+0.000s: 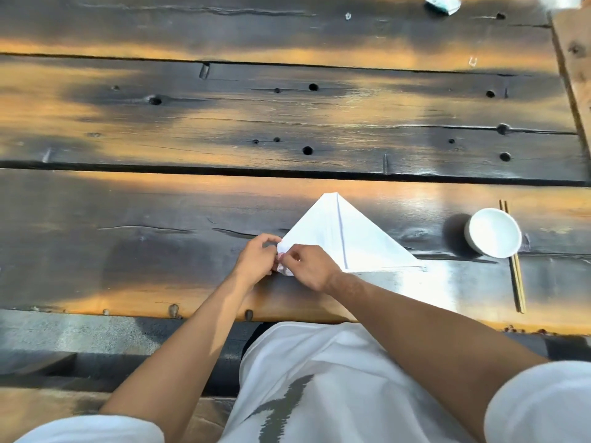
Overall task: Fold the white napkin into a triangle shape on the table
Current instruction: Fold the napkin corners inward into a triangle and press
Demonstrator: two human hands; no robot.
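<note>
The white napkin (pixel 339 238) lies flat on the dark wooden table (pixel 192 129) as a triangle, apex pointing away from me, with a crease running down its middle. Its right corner reaches out toward a bowl. At its left corner the cloth is bunched up. My left hand (pixel 256 259) pinches that bunched corner from the left. My right hand (pixel 308 266) pinches the same corner from the right, with its wrist lying over the napkin's near edge. Both hands touch each other there.
A small white bowl (pixel 494 232) stands right of the napkin, beside a pair of wooden chopsticks (pixel 515 266) lying lengthwise. A crumpled wrapper (pixel 443 4) sits at the far right. The table's near edge (pixel 144 311) runs just in front of my white-clothed lap.
</note>
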